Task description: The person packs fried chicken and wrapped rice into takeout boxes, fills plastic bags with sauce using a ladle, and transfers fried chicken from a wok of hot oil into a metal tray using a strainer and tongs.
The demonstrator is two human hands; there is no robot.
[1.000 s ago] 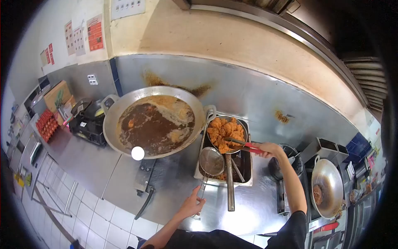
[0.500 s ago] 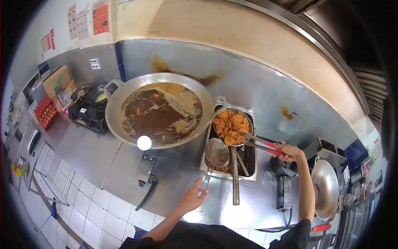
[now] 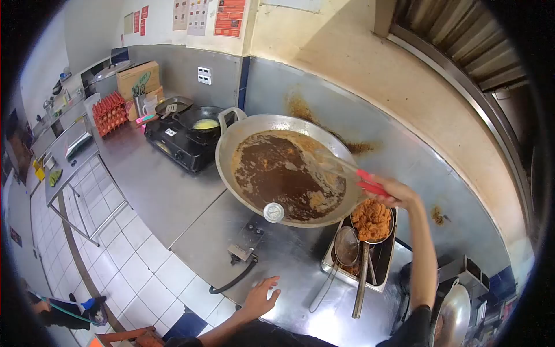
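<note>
My right hand (image 3: 396, 192) grips red-handled tongs (image 3: 370, 184), whose blurred metal ends reach over the dark, foamy oil (image 3: 277, 173) in a large two-handled wok (image 3: 227, 184). Below that arm, fried pieces (image 3: 372, 220) fill a long-handled strainer (image 3: 361, 283) resting across a rectangular metal tray (image 3: 378, 284). A small mesh skimmer (image 3: 347, 246) lies beside it, its wire handle over the tray's edge. My left hand (image 3: 260, 298) hovers over the counter's front edge with fingers apart, holding nothing. A round dial thermometer (image 3: 273, 212) sits at the wok's near rim.
On the left stand a black portable stove (image 3: 179, 144) with a pan (image 3: 205, 122), stacked egg trays (image 3: 110, 114) and a cardboard box (image 3: 139, 81). A burner control with a black hose (image 3: 234, 280) lies before the wok. Another wok (image 3: 454, 312) is at lower right. A person's legs and shoe (image 3: 87, 309) show lower left.
The view has swung left. My right hand has carried the tongs from the fried pieces to over the oil. My left hand has moved away from the skimmer handle.
</note>
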